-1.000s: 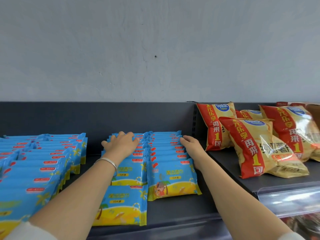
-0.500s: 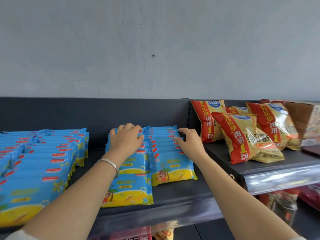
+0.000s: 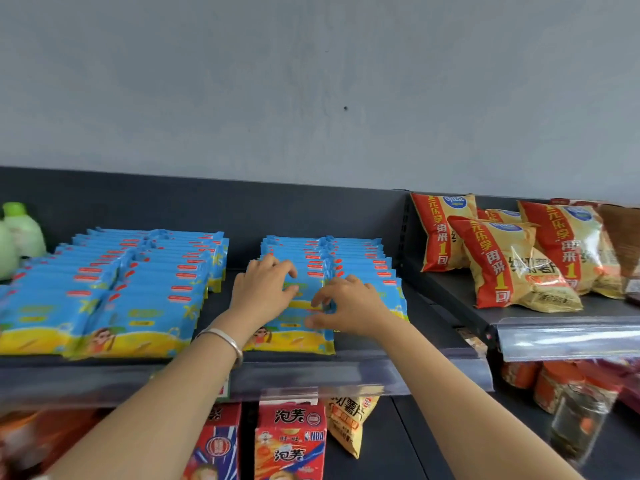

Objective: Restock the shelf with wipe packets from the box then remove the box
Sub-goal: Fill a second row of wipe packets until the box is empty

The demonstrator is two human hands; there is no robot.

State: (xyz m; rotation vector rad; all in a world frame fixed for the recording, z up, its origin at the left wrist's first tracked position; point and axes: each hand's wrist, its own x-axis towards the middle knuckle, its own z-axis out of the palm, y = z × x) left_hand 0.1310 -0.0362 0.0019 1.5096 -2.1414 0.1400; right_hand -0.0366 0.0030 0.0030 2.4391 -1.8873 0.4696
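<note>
Pulled both hands forward since a second ago, from the rear of the two middle rows to the front packets near the front edge of the shelf (image 3: 363, 374). Has left hand (image 3: 265, 292) arched over the left middle row of wipe packets (image 3: 360, 263), bent fingertips on the wrappers; cannot tell through the blur whether gripping or only pressing. Appears to nip the inner edge of a front packet between thumb and forefinger of right hand (image 3: 349, 306), at the seam between the two rows.

Looks well along with restocking. Shows four rows overlapped like tiles from back wall to front edge: two in the middle under the hands, two more toward the left end (image 3: 138, 289). Carries no fresh packet in either hand, so probably squaring up rather than adding. Leaves box removal not yet done.

Shows only a brown cardboard corner (image 3: 621, 237) at the far right edge of the neighbouring shelf, behind the chip bags (image 3: 512, 271). Probably the box. Cannot see inside, so cannot say whether any packets remain in it.

Holds other stock below the front edge: red cartons (image 3: 291, 441), sealed, and blurred jars (image 3: 575, 410) with dark contents.
</note>
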